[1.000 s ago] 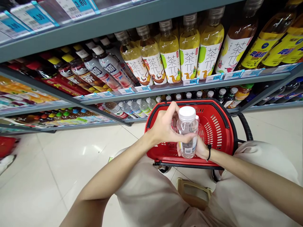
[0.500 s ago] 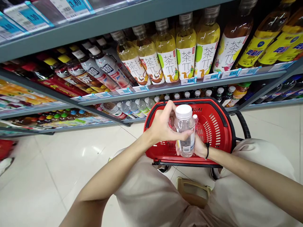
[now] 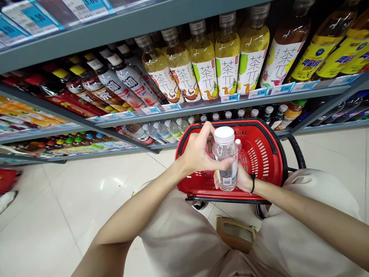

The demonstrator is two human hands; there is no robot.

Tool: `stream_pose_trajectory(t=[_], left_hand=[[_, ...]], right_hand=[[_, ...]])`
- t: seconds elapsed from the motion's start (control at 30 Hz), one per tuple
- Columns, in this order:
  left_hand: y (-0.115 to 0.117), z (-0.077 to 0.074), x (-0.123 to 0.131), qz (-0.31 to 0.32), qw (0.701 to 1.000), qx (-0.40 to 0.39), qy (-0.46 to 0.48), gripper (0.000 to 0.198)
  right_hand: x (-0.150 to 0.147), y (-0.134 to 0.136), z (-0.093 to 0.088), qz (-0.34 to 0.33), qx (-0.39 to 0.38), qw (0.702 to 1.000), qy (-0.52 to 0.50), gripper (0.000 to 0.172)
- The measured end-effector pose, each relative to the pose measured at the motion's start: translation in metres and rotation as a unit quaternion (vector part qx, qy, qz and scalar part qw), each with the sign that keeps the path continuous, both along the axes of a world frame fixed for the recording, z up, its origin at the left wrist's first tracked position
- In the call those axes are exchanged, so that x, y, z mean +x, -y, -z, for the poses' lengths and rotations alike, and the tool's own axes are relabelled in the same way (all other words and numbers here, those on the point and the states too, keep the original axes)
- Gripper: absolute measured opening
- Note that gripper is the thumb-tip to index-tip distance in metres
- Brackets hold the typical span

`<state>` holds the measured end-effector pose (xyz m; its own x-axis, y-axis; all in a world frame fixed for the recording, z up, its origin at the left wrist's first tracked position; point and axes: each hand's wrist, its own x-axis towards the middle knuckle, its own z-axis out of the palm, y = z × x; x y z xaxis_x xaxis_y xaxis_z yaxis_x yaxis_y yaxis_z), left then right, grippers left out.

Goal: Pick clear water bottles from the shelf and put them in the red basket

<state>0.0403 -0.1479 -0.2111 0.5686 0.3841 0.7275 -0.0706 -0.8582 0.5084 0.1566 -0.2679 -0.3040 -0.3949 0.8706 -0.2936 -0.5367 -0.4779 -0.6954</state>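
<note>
A clear bottle with a wide white cap and a label with a barcode is held tilted above the red shopping basket. My left hand grips it around the upper body, thumb across the front and the fingers partly hidden behind. From behind and below, my right hand, with a black band at the wrist, holds the lower part; most of its fingers are hidden by the bottle. Inside the basket, a smaller white-capped bottle shows just behind the held one.
Beyond the basket stands a shelf rack with several rows of drinks, among them tea bottles and yellow-labelled bottles. The basket's black handle sticks out to the right. A stool is between my legs on the tiled floor.
Both hands keep the same hold on the bottle. The view has shifted very slightly; nothing else has visibly moved.
</note>
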Motion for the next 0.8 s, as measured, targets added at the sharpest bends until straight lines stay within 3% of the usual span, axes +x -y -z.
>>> stream_pose_trajectory(t=[0.8], left_hand=[[-0.0005,0.0033,-0.0029,0.004,0.999,-0.022,-0.026,0.063]], right_hand=[[0.0001,0.0009,0.0003,0.004,-0.013,1.0,0.015,0.063]])
